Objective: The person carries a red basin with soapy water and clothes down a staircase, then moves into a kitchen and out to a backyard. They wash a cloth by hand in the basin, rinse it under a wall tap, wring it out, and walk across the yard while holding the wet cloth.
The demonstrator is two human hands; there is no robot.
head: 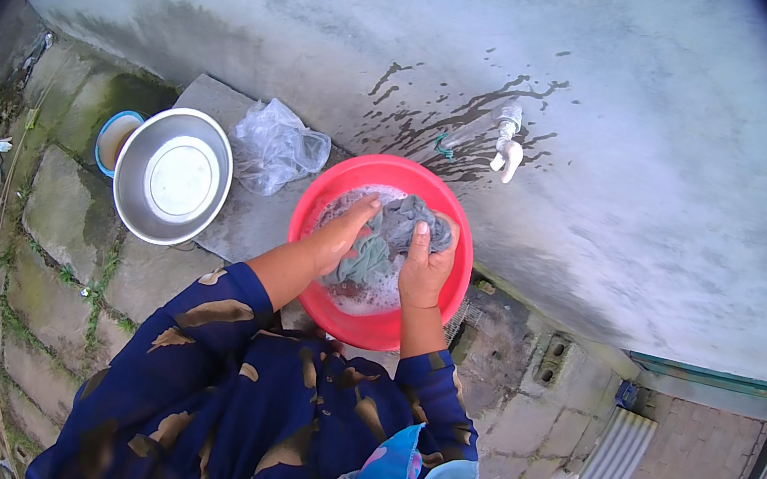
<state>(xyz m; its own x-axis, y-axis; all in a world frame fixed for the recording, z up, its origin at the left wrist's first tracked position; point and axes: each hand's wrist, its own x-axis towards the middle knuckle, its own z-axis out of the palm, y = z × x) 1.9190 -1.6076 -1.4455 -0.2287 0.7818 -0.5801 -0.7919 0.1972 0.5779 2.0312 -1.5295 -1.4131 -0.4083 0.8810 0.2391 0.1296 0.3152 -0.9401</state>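
A round red plastic basin [452, 280] with sudsy water stands in front of me. Inside it, my right hand [428, 265] grips a bunched wet grey cloth [405, 222], thumb on top. My left hand [347, 230] is at the basin's left side, fingers spread beside a green-grey cloth [367, 259] lying in the suds; its fingertips are partly hidden, and I cannot tell whether they touch the cloth.
A white tap [507, 146] juts from the wet-streaked wall above the basin. Left are a crumpled clear plastic bag [277, 147], a metal basin [219, 138] and a blue-rimmed container [106, 139]. A perforated concrete block [551, 358] and a corrugated sheet [602, 473] lie right.
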